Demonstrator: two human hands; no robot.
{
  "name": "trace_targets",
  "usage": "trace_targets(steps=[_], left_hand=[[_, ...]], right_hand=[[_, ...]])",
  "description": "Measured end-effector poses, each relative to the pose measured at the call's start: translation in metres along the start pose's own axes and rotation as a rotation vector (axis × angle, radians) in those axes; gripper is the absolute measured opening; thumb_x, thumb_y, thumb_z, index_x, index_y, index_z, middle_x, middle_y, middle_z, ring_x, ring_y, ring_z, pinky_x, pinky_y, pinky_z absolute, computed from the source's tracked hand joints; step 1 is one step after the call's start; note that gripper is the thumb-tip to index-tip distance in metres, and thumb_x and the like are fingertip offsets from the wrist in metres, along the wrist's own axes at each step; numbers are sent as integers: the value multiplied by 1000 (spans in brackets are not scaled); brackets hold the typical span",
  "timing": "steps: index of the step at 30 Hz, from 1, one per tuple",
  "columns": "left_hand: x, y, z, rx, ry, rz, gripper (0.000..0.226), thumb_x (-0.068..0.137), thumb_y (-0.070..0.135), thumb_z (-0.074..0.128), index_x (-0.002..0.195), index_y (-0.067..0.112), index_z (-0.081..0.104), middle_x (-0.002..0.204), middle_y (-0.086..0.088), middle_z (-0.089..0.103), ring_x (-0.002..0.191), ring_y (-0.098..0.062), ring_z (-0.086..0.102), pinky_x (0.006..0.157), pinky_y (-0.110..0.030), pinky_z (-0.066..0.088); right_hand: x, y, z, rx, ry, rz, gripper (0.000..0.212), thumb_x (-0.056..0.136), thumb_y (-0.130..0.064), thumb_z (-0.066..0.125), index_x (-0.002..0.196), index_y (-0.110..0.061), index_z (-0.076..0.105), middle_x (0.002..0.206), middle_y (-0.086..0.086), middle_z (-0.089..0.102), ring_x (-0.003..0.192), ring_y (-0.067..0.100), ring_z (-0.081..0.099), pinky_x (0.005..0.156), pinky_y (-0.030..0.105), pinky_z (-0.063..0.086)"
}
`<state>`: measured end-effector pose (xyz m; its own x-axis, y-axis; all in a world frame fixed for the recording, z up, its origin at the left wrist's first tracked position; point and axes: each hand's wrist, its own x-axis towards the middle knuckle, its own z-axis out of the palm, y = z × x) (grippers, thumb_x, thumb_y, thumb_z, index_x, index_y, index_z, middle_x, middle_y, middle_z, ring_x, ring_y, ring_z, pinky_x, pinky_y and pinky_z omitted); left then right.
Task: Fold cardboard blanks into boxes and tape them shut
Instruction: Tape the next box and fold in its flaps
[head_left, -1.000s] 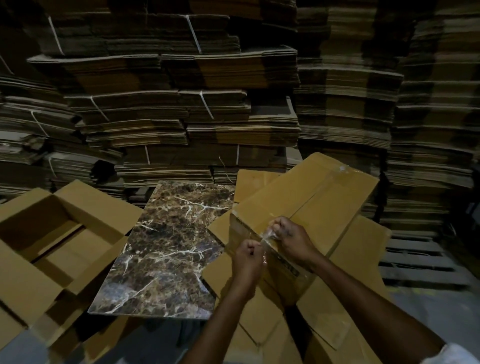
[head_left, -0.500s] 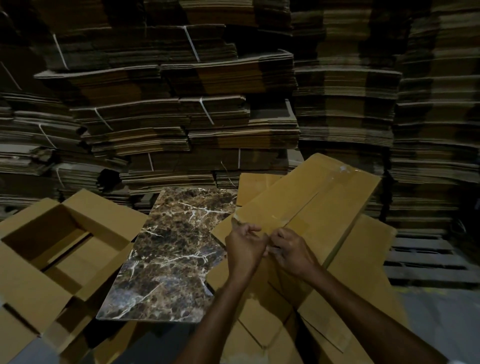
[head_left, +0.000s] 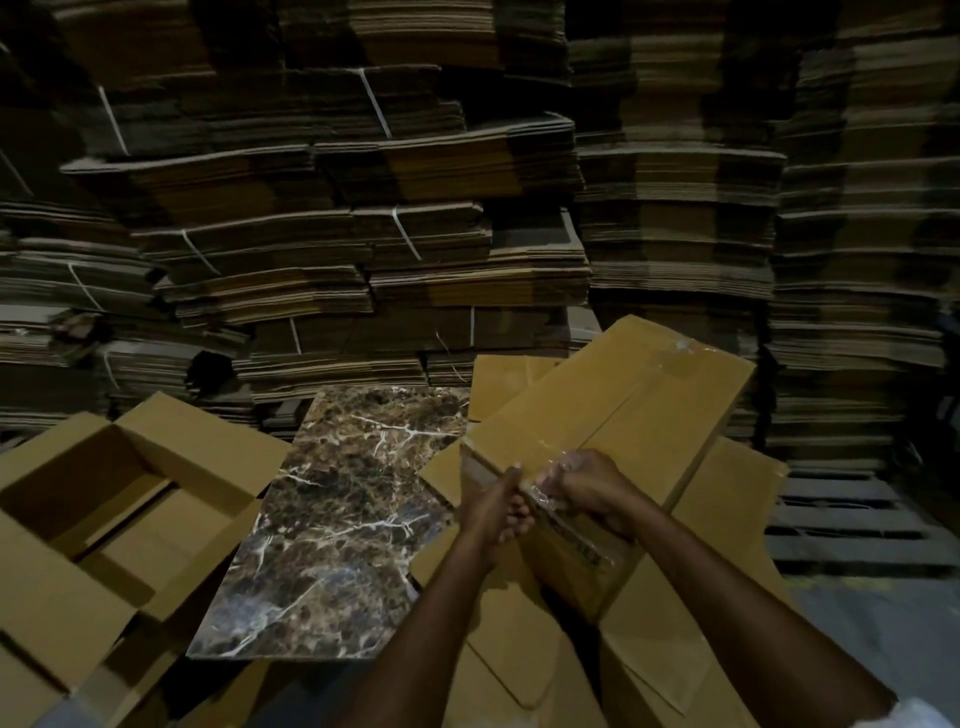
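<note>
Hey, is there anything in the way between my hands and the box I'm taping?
Nothing visible. The left hand and right hand are both at the near top edge of the box, fingers curled on the clear tape there. The marble slab lies off to the left, clear of them.

Head camera looks forward and down, close over the box (head_left: 623, 415), toward seemingly near stacks (head_left: 415, 260).
</note>
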<state>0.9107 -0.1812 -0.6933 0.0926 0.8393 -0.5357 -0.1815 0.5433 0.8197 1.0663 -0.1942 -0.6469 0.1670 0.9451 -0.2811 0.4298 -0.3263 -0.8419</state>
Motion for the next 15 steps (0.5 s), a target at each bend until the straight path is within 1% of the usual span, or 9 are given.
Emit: trace_targets(steps=[1,3,5,7,9,11,12,14,15], left_hand=[[2,-4,0,-28,-12,14,45,88,47,76,75,5,65,67,-13,64,53,-22,60,50,-26,52],[8,-9,-3,-71,-18,49,40,88,40,77,71,6,63,65,-12,62,54,-21,59,53,-29,52],[11,-10,-5,-61,13,95,37,88,34,78,69,5,65,64,-13,63,56,-22,60,57,-32,53],[13,-9,-1,12,79,149,38,87,33,77,69,2,69,62,-14,66,57,-24,63,57,-33,55],[16,-10,2,77,136,199,40,88,34,75,69,-1,70,60,-14,68,55,-25,64,56,-34,56],[16,-14,3,80,157,238,42,90,35,74,67,0,69,57,-12,66,53,-23,63,54,-33,55],[15,-14,3,76,167,258,43,91,35,74,66,0,68,56,-12,65,52,-23,63,53,-33,55],[20,-14,1,81,181,291,45,92,35,74,68,-3,67,58,-15,64,51,-24,62,52,-32,56],[22,-12,0,86,174,297,47,92,34,74,70,-6,67,58,-17,64,51,-25,62,51,-33,57]], right_hand=[[1,-2,0,40,-22,35,4,83,-14,75,83,-11,76,69,0,70,61,14,63,56,27,48],[6,-2,2,106,-8,85,7,79,-12,78,84,-7,77,69,3,70,61,17,63,58,30,47],[6,2,8,178,25,112,5,73,-11,77,76,-9,73,67,5,69,63,21,62,62,33,46],[-1,9,13,251,68,87,9,77,-8,71,69,-9,67,67,5,66,65,20,58,65,33,43],[-12,15,16,286,83,6,13,87,-5,67,75,-9,69,68,4,66,65,18,57,64,31,43],[-24,17,17,321,102,-88,13,92,-4,67,81,-11,72,68,4,65,63,16,56,60,29,43],[-28,17,17,401,125,-109,12,91,-1,67,82,-9,70,67,6,64,61,17,55,57,28,43],[-33,18,16,727,191,-97,10,90,6,67,86,-3,66,63,7,61,53,15,53,49,25,44],[-35,20,16,861,228,-87,7,91,6,66,90,-1,64,62,5,59,49,12,52,46,23,44]])
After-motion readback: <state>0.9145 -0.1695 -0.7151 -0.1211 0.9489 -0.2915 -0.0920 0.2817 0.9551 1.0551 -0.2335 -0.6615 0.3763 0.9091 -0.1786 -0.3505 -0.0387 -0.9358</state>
